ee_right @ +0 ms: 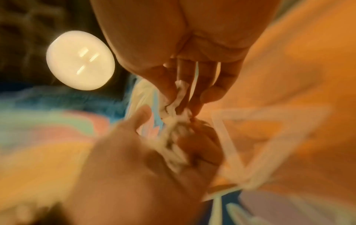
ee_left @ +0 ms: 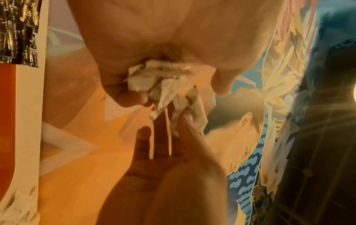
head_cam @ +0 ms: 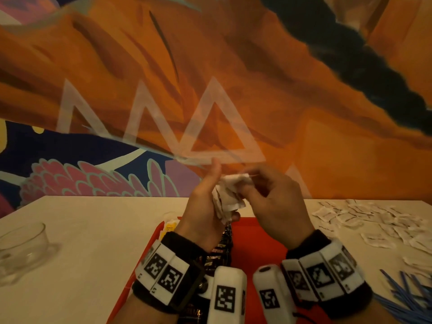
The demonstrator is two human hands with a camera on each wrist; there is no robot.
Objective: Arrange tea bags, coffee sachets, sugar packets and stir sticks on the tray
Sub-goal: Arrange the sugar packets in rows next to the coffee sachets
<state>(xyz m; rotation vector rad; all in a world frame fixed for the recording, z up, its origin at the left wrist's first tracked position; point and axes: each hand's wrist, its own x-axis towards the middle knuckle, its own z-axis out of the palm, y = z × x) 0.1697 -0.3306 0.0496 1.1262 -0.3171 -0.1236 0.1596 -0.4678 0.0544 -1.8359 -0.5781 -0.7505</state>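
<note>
Clutching white packets (head_cam: 226, 200) in both grips, red tray (head_cam: 253, 239) holding dark sachets (head_cam: 218, 252)

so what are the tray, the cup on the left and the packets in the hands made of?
Tray: likely plastic, smooth red, raised rim.
Cup: clear, glossy, glass or hard plastic; cannot tell which.
Packets: thin white paper, creased, gripped by the left hand and pinched by the right hand.

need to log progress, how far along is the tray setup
Done: dark sachets and a yellow packet lie on the red tray. In hand: both hands, left hand and right hand, hold white packets. Left: loose white packets and blue stir sticks on the table.
</note>
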